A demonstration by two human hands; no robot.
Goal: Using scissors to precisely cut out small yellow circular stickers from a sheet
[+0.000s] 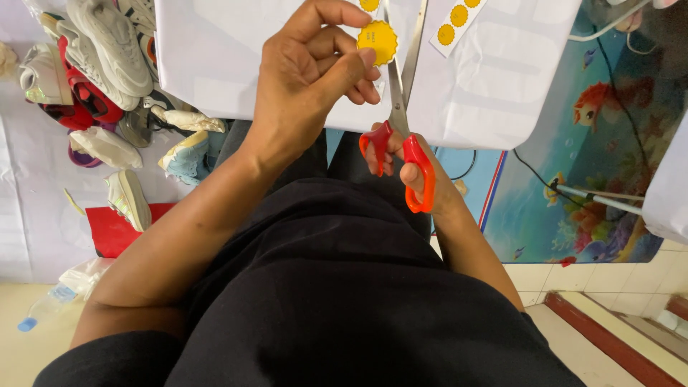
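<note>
My left hand (308, 79) pinches a round yellow sticker (378, 41) with a scalloped edge between thumb and fingers. My right hand (419, 179), mostly hidden behind the handles, grips red-handled scissors (405, 122); the steel blades point up and away beside the sticker, slightly parted. Under both hands lies a large white paper sheet (494, 79). A strip of backing paper with round yellow stickers (455, 18) rests on the sheet near the top edge. My black clothing fills the lower middle of the view.
A pile of shoes (100, 64) lies at the upper left on white sheeting, with a red mat (115, 229) below it. A blue mat with fish pictures (595, 143) covers the right, crossed by a black cable (609, 64). Tiled floor shows at lower right.
</note>
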